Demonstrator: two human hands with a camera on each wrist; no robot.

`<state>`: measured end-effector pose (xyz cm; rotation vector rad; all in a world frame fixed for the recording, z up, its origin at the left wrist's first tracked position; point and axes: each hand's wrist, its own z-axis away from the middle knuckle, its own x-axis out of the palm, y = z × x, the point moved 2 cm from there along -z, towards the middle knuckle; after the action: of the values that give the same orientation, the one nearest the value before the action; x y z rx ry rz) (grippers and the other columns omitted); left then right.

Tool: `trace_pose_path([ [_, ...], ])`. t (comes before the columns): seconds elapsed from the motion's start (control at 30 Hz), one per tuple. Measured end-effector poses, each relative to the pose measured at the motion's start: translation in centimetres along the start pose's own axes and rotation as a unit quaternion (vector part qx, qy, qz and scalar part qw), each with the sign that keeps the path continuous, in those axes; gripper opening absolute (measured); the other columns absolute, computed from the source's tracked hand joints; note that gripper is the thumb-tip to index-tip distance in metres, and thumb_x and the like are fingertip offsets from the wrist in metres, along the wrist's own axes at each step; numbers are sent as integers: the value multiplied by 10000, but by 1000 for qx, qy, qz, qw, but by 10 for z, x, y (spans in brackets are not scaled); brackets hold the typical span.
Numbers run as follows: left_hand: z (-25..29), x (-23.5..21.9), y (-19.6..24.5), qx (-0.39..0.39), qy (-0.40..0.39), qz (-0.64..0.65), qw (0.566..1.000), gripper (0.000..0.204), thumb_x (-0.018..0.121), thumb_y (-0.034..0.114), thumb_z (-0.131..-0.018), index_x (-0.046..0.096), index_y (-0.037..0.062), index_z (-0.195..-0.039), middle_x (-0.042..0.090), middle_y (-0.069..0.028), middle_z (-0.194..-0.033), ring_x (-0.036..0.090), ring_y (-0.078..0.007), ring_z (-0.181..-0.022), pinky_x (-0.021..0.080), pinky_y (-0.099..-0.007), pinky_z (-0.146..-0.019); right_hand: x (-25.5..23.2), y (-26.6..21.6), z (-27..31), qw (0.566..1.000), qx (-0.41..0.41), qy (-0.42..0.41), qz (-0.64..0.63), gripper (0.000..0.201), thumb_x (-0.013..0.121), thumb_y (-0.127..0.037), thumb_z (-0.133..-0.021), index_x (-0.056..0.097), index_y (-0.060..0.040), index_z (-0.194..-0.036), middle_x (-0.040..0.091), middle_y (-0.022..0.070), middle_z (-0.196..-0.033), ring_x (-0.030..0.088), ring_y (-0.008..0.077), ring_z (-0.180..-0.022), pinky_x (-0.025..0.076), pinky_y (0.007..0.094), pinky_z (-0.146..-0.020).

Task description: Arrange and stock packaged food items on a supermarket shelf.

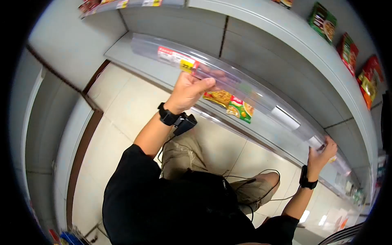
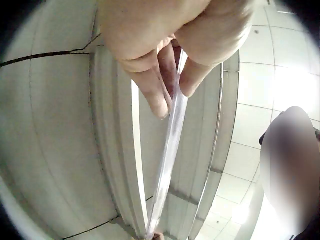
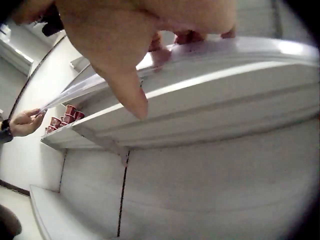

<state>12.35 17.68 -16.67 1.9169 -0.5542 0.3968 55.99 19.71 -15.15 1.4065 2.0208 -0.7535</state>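
A long, clear plastic shelf label strip (image 1: 261, 98) stretches slantwise across the head view, in front of the shelving. Near its left part my left hand (image 1: 185, 93) pinches its lower edge, thumb on the near side and fingers behind; the left wrist view shows the strip (image 2: 170, 155) edge-on between thumb and fingers. Toward the other end my right hand (image 1: 323, 154) grips it, with the thumb (image 3: 132, 97) on one side in the right wrist view. A red, white and yellow price label (image 1: 175, 57) sits in the strip beside my left hand, and a white label (image 1: 286, 117) farther right.
Two food packets, a yellow one (image 1: 218, 98) and a green one (image 1: 241, 109), lie on the low shelf (image 1: 265, 134) behind the strip. More packets (image 1: 322, 22) stand on the upper shelf (image 1: 281, 34). Cables (image 1: 267, 171) hang by my knee. Red cups (image 3: 69, 116) stand on a shelf.
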Motion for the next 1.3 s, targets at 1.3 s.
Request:
trace_pose_path([
  [1.3,-124,52,3,-3,29,-12,1000,187,607,88,-834,564,-37,-966,624,-118,-891,634,-183,-792,562,-275,-679,-38,77,-126,992,-74,101,-24,448,672,-75,-725,559,-58,-1158,508,156,-1240,465,266,-1164,336,348,-990],
])
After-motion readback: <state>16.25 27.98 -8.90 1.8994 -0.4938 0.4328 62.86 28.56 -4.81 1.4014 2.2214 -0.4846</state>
